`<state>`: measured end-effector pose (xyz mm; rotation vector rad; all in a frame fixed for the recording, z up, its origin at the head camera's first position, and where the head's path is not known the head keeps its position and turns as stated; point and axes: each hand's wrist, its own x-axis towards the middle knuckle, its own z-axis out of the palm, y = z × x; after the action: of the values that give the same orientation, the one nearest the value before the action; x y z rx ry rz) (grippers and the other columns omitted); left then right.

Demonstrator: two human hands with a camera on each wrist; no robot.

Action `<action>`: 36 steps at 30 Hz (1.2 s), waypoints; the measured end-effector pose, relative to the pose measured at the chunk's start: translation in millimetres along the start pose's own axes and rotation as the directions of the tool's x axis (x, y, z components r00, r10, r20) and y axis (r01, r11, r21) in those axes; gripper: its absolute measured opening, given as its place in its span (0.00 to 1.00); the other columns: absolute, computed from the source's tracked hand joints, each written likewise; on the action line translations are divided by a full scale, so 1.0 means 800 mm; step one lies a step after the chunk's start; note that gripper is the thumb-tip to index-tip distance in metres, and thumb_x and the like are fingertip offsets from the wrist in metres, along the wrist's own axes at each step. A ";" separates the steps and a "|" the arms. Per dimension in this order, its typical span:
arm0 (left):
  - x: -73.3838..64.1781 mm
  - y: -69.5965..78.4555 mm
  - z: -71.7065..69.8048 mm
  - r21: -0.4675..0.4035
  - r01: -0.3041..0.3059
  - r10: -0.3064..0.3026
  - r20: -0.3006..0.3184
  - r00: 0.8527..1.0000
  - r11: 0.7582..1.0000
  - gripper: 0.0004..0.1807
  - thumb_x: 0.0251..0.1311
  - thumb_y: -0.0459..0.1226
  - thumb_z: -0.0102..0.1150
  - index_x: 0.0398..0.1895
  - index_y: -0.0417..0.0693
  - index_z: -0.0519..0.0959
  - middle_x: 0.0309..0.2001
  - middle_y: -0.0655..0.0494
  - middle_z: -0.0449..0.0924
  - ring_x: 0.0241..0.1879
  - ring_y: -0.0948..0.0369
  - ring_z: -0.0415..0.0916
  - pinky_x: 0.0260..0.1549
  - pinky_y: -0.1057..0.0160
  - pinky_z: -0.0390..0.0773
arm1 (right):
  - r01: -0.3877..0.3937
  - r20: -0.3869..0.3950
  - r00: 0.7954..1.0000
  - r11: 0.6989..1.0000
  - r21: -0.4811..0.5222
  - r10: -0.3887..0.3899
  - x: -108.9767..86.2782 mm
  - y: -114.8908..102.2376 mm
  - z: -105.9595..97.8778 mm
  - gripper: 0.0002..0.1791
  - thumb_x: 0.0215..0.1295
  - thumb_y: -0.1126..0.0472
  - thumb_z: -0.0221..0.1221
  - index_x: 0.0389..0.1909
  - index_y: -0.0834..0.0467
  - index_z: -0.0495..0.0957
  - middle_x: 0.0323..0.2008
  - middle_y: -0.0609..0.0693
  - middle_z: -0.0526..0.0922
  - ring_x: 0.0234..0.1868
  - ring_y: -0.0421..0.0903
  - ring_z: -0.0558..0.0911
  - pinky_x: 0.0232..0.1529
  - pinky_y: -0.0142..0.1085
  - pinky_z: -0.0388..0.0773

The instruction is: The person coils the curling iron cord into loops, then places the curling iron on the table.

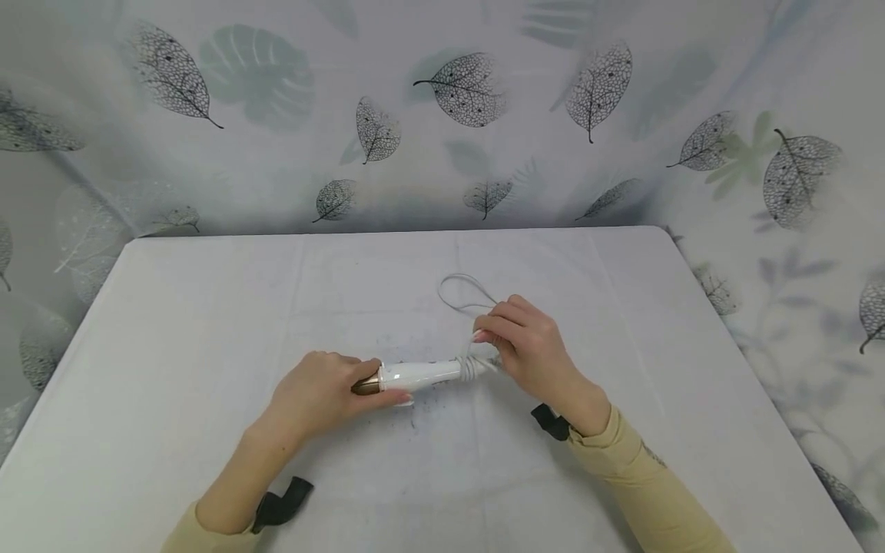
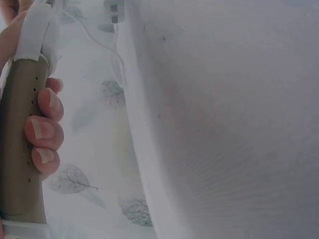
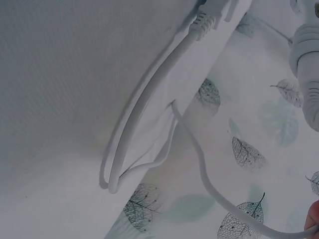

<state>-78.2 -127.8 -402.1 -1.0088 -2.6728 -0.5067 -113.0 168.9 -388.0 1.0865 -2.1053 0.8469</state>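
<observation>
In the head view a white hair styling iron [image 1: 418, 375] with a bronze-coloured barrel lies crosswise above the table's middle. My left hand [image 1: 325, 392] grips its barrel end; the left wrist view shows the fingers curled round the bronze barrel [image 2: 20, 134], which has a row of small holes. Several turns of white cord [image 1: 467, 368] are wound about the narrow handle end. My right hand [image 1: 528, 346] pinches the cord beside that end. A loose loop of cord [image 1: 442, 288] lies beyond the right hand. The right wrist view shows the plug [image 3: 212, 12] on the cord.
A white cloth covers the table [image 1: 207, 307], with creases and faint dark specks. Leaf-printed fabric [image 1: 470, 92] hangs behind and at both sides. Black straps [image 1: 283, 503] show at both wrists, near the beige sleeves [image 1: 643, 484].
</observation>
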 end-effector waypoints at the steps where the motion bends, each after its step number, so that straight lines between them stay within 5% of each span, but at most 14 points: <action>1: 0.000 0.000 0.000 0.008 -0.022 0.022 -0.014 1.000 1.000 0.29 0.51 0.63 0.68 0.19 0.57 0.63 0.14 0.71 0.51 0.16 0.73 0.46 0.16 0.73 0.47 | -0.003 -0.001 1.000 1.000 0.007 0.003 0.000 0.000 0.000 0.10 0.67 0.61 0.62 0.30 0.63 0.82 0.25 0.50 0.81 0.26 0.45 0.69 0.27 0.31 0.67; 4: -0.001 0.000 0.001 0.011 -0.084 0.084 -0.045 0.995 0.996 0.28 0.49 0.62 0.70 0.19 0.57 0.65 0.14 0.71 0.53 0.15 0.74 0.47 0.16 0.74 0.47 | -0.005 0.012 1.000 1.000 0.020 0.005 0.002 -0.002 -0.002 0.08 0.67 0.63 0.63 0.29 0.62 0.83 0.25 0.50 0.82 0.25 0.45 0.69 0.28 0.31 0.67; 6: 0.000 0.001 0.001 0.002 -0.128 0.128 -0.076 0.989 0.992 0.28 0.49 0.62 0.70 0.19 0.57 0.65 0.14 0.71 0.54 0.15 0.75 0.47 0.17 0.76 0.47 | -0.007 0.023 1.000 0.999 0.031 0.007 0.002 -0.003 -0.003 0.03 0.60 0.69 0.67 0.29 0.62 0.83 0.25 0.50 0.82 0.25 0.44 0.69 0.28 0.31 0.67; 9: 0.002 0.002 0.001 -0.001 -0.199 0.197 -0.138 0.971 0.980 0.27 0.53 0.63 0.67 0.20 0.57 0.66 0.14 0.71 0.54 0.16 0.75 0.46 0.17 0.76 0.47 | -0.037 0.053 0.998 0.998 0.056 0.034 0.002 -0.005 -0.006 0.10 0.48 0.77 0.71 0.27 0.62 0.83 0.24 0.48 0.82 0.26 0.43 0.70 0.28 0.29 0.67; 13: 0.003 0.003 0.003 0.056 -0.272 0.278 -0.199 0.940 0.961 0.29 0.63 0.67 0.53 0.21 0.55 0.66 0.14 0.69 0.54 0.16 0.74 0.44 0.17 0.75 0.45 | -0.101 0.137 0.987 0.990 0.097 0.087 -0.001 -0.007 -0.011 0.11 0.44 0.76 0.73 0.26 0.60 0.84 0.23 0.45 0.81 0.27 0.40 0.70 0.29 0.25 0.66; 17: 0.004 0.006 0.004 0.096 -0.287 0.302 -0.232 0.925 0.953 0.32 0.67 0.68 0.42 0.21 0.54 0.67 0.13 0.68 0.53 0.15 0.73 0.43 0.17 0.75 0.43 | -0.192 0.223 0.963 0.968 0.160 0.154 -0.001 -0.008 -0.018 0.10 0.46 0.75 0.73 0.27 0.59 0.86 0.23 0.44 0.80 0.27 0.38 0.71 0.28 0.23 0.68; 20: 0.005 0.010 0.002 0.105 -0.304 0.322 -0.276 0.906 0.947 0.30 0.64 0.68 0.50 0.22 0.53 0.69 0.13 0.67 0.55 0.14 0.72 0.44 0.17 0.75 0.44 | -0.267 0.277 0.940 0.934 0.238 0.198 0.000 -0.007 -0.023 0.10 0.46 0.76 0.72 0.28 0.60 0.87 0.24 0.44 0.80 0.27 0.38 0.72 0.28 0.25 0.70; 24: 0.007 0.014 -0.005 0.125 -0.339 0.361 -0.357 0.862 0.932 0.29 0.58 0.66 0.60 0.23 0.51 0.72 0.12 0.66 0.59 0.12 0.72 0.49 0.13 0.75 0.49 | -0.328 0.343 0.915 0.887 0.324 0.213 0.000 -0.008 -0.026 0.09 0.48 0.76 0.71 0.30 0.61 0.87 0.25 0.45 0.81 0.28 0.38 0.74 0.28 0.27 0.73; 30: 0.010 0.015 -0.010 0.144 -0.366 0.390 -0.457 0.800 0.919 0.28 0.60 0.64 0.60 0.24 0.48 0.75 0.13 0.66 0.65 0.11 0.72 0.57 0.11 0.75 0.57 | -0.376 0.368 0.901 0.833 0.405 0.229 0.002 -0.008 -0.034 0.11 0.49 0.79 0.69 0.30 0.62 0.87 0.24 0.47 0.79 0.26 0.38 0.74 0.27 0.28 0.72; 36: 0.010 0.016 -0.009 0.102 -0.366 0.366 -0.492 0.790 0.925 0.28 0.60 0.63 0.61 0.26 0.47 0.79 0.15 0.65 0.71 0.10 0.71 0.62 0.11 0.74 0.63 | -0.383 0.358 0.906 0.798 0.466 0.226 0.002 -0.005 -0.036 0.12 0.49 0.82 0.66 0.31 0.64 0.86 0.23 0.48 0.79 0.25 0.39 0.73 0.27 0.29 0.71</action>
<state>-74.4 -117.0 -390.1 -1.1676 -1.9552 -0.5855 -104.0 188.3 -368.8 1.2048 -2.4018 1.5893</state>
